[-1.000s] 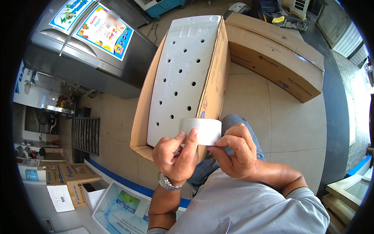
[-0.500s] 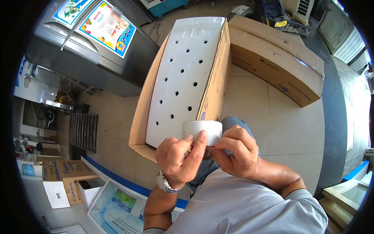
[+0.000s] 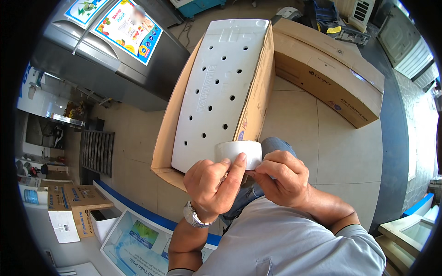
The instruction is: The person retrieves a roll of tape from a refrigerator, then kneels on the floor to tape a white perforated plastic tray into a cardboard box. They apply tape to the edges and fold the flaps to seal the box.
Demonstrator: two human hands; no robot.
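Between my hands is a wide white roll of tape (image 3: 238, 151), held over the near end of an open cardboard carton (image 3: 253, 110). My left hand (image 3: 212, 184), with a wristwatch on the wrist, grips the roll from below, its index finger and thumb laid against the white outer face. At the roll's right lower edge, my right hand (image 3: 283, 178) has thumb and index finger pinched together; whether a tape end is between them is too small to make out. A white foam panel (image 3: 216, 92) with several round holes fills the carton's open top.
To the right of the open carton lies a long closed cardboard box (image 3: 331, 73). A grey refrigerator (image 3: 119, 69) stands at the far left. Smaller boxes (image 3: 78, 211) and a glass-topped display counter (image 3: 138, 239) are near the left. Tiled floor (image 3: 340, 156) surrounds the carton.
The view has shifted slightly. My hands hold almost the same pose on the tape roll, with the right fingers still pinched at its edge.
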